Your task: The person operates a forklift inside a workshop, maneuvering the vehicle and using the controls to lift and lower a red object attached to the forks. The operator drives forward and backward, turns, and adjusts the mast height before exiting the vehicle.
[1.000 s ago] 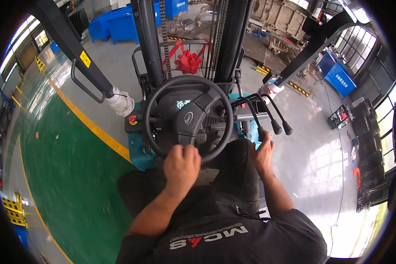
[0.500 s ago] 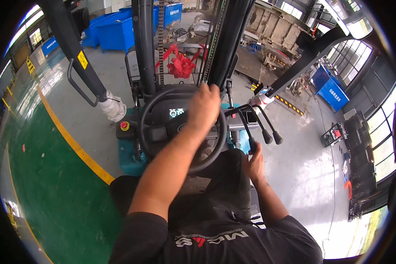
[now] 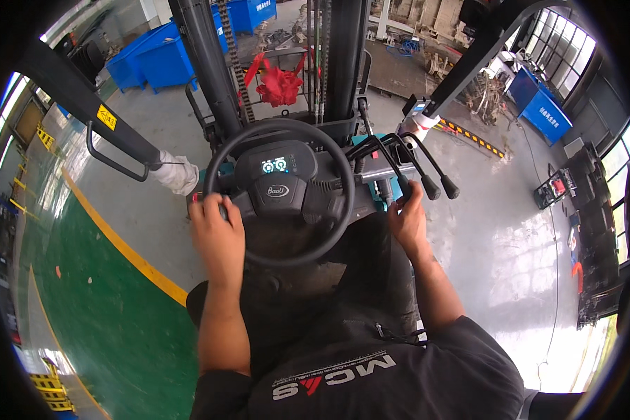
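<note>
Black steering wheel (image 3: 279,198) gripped by the left hand (image 3: 218,227), lever (image 3: 403,183) grasped by the right hand (image 3: 408,220); steering seems underway, unfinished.

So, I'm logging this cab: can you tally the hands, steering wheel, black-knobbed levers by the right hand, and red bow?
Left hand and right hand: 2
Steering wheel: 1
Black-knobbed levers by the right hand: 3
Red bow: 1
Total: 7

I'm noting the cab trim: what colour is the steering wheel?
The steering wheel is black, best seen in the head view.
</note>
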`<state>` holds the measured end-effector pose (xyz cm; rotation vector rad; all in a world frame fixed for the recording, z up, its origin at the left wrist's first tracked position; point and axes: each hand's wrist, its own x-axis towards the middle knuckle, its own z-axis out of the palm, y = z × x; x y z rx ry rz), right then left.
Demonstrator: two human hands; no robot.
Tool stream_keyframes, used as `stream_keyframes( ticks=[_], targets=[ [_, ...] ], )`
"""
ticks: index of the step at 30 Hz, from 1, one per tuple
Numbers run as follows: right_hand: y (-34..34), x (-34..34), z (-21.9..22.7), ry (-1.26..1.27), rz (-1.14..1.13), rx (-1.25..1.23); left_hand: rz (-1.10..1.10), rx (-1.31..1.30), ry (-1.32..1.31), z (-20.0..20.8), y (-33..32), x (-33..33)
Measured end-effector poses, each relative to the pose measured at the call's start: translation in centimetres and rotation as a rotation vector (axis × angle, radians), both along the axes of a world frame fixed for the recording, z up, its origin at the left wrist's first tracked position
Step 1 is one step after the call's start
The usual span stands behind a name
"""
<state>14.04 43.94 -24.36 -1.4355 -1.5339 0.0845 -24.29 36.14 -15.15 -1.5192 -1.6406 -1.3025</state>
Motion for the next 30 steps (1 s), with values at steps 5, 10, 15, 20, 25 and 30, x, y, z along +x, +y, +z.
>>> stream_keyframes(
  ticks=[5,10,15,20,25,30],
  targets=[
    [1.8,1.2,1.3,-0.033,0.017,-0.024,-0.092,-0.107,0.001,-3.0,-4.4,5.5],
    [4.9,1.4,2.1,-0.039,0.018,-0.016,-0.219,-0.123,0.079,-3.7,-2.8,10.7],
    [7.6,2.3,3.2,-0.074,0.049,0.001,-0.284,-0.100,0.149,-3.4,-1.0,12.0],
    [11.4,1.0,6.4,-0.128,0.094,0.062,-0.186,-0.042,0.038,-4.0,0.5,7.2],
    [15.8,0.0,7.9,-0.119,0.147,0.117,-0.042,0.008,-0.045,-0.6,4.9,2.8],
    [16.3,-1.3,9.1,-0.051,0.206,0.010,0.039,0.013,-0.066,2.4,10.7,-1.1]
  ],
)
